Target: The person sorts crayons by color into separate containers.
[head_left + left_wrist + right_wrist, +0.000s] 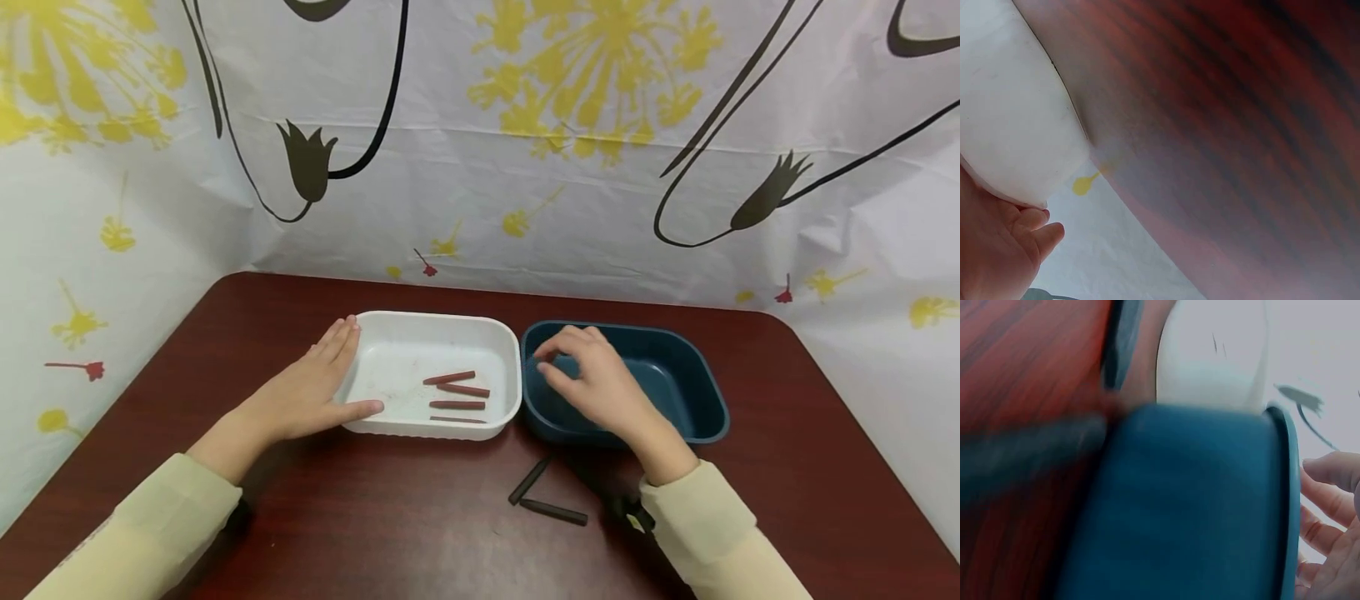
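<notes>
My left hand (317, 390) rests on the left end of a white tray (397, 329), fingers straight along the rim and thumb reaching over the inside. In the left wrist view, fingertips (1035, 219) touch the tray's edge. Several reddish-brown, crayon-like sticks (457, 405) lie inside, toward the right. Over the left part of a dark blue tray (660, 375) hovers my right hand (596, 383), thumb and forefinger apart, fingers loosely bent, nothing visible between them. The part of the blue tray beneath this hand is hidden.
Two dark, crayon-like sticks (553, 511) lie on the reddish-brown table (390, 517) in front of the trays. The trays stand side by side, their ends close together. Behind the table hangs a white sheet (420, 167) with flower prints.
</notes>
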Motion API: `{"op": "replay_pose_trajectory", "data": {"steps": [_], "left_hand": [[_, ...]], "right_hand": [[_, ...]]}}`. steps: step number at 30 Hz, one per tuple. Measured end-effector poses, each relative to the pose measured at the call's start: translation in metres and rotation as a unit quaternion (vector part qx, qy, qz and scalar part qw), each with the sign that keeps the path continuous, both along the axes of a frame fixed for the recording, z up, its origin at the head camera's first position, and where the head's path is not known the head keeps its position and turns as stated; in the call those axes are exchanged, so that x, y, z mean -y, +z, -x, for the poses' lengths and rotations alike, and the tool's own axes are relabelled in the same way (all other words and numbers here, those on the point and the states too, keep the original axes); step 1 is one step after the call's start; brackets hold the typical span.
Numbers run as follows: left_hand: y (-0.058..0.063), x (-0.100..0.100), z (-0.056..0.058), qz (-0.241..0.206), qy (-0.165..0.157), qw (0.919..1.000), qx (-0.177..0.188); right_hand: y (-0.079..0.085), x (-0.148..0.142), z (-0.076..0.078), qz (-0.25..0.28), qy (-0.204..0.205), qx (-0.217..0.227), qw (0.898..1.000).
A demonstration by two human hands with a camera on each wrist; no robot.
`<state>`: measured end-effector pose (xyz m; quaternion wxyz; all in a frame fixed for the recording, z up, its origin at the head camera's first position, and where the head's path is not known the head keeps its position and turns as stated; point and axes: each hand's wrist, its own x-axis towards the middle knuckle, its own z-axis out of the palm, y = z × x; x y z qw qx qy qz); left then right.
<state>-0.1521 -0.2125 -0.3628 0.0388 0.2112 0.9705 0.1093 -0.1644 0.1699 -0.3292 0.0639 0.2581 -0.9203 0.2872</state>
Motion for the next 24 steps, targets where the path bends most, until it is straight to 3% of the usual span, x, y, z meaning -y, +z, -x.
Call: {"op": "replay_pose_trajectory", "data": {"steps": [10,24], "left_hand": [[-0.002,0.002,0.000,-0.003,0.004,1.0000,0.003],[-0.001,0.001,0.000,-0.003,0.003,1.0000,0.003]], "right_hand": [[0.004,-0.050,-0.008,0.015,-0.054,-0.007,0.998],[-0.004,-0.105,-0.017,0.030,-0.105,-0.041,0.993]]}}
